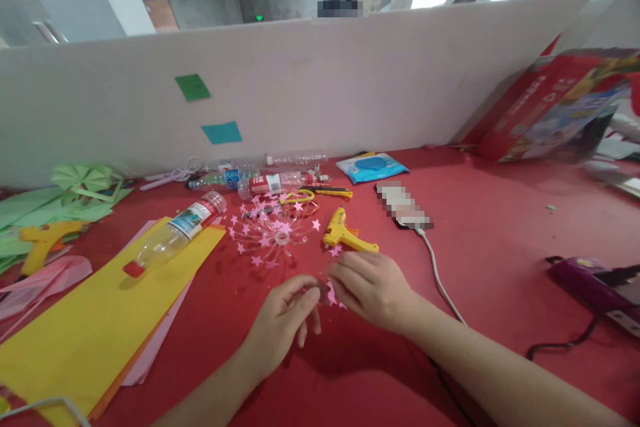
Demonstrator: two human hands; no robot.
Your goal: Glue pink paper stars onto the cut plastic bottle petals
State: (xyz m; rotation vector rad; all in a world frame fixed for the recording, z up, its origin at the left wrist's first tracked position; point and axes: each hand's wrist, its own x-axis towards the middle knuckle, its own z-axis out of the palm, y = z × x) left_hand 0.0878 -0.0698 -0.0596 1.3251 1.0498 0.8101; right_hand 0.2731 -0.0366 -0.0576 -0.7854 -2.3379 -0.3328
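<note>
My left hand (290, 313) is closed, thumb and forefinger pinched together at a small piece I cannot make out. Close against it, my right hand (373, 287) has its fingers curled inward, so whatever they grip is hidden. Small pink stars (331, 293) show between and just under the two hands. Beyond them on the red table (360, 373) rests a clear plastic bottle piece cut into spread strips (283, 238), with pink stars on the strips. A yellow glue gun (343, 233) lies just past my right hand.
At the left, a clear bottle (163, 243) lies on yellow paper (100, 307), near another yellow glue gun (40, 243) and green paper (85, 180). More bottles (273, 183), a utility knife (327, 192) and a wipes pack (373, 167) lie behind. A phone (403, 203) and purple power strip (595, 287) are right.
</note>
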